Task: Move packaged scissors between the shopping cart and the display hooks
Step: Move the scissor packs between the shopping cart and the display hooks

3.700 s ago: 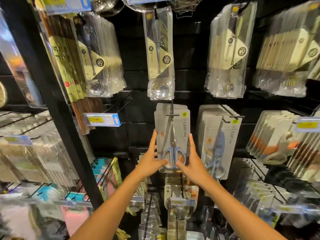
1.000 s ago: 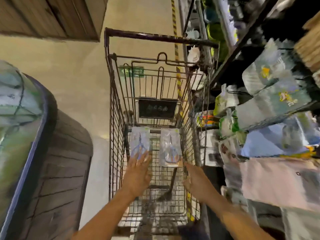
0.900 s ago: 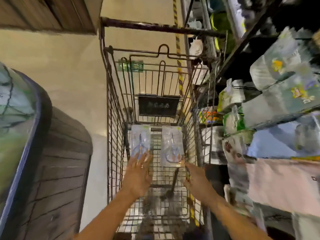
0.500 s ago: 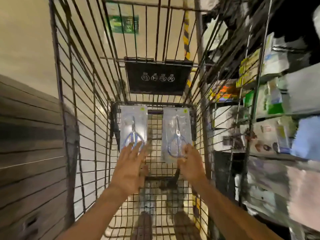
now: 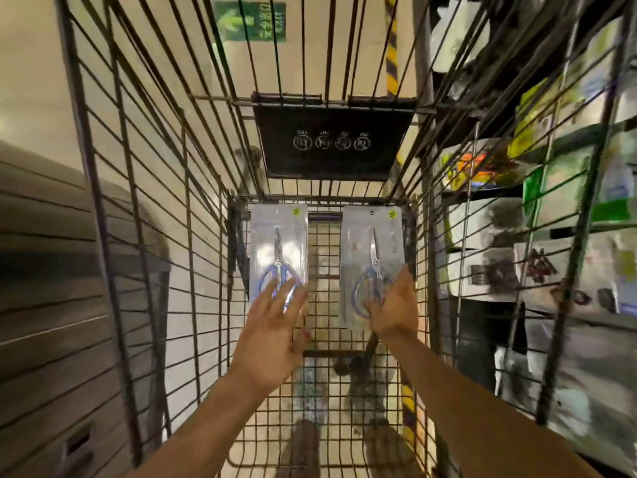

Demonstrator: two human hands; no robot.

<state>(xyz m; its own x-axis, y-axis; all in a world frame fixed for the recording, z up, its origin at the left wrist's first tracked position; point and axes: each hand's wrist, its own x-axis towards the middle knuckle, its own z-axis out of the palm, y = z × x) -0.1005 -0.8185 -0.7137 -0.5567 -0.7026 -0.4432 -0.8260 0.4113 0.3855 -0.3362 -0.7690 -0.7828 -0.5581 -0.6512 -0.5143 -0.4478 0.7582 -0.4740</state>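
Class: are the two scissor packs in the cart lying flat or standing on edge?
Lying flat. Both the left pack and right pack rest face-up, side by side, on the cart's wire floor, scissors visible.

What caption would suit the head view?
Both hands, left hand and right hand, reach two scissor packs on the cart floor.

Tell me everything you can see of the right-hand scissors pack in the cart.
The right pack is a clear plastic blister on a pale card, with a small yellow sticker and a hang hole at its far end. Inside lie scissors with metal blades pointing away and blue loop handles toward the person. It lies flat on the cart's wire floor, near the right wall, apart from the left pack. The right hand rests on its near end, fingers spread.
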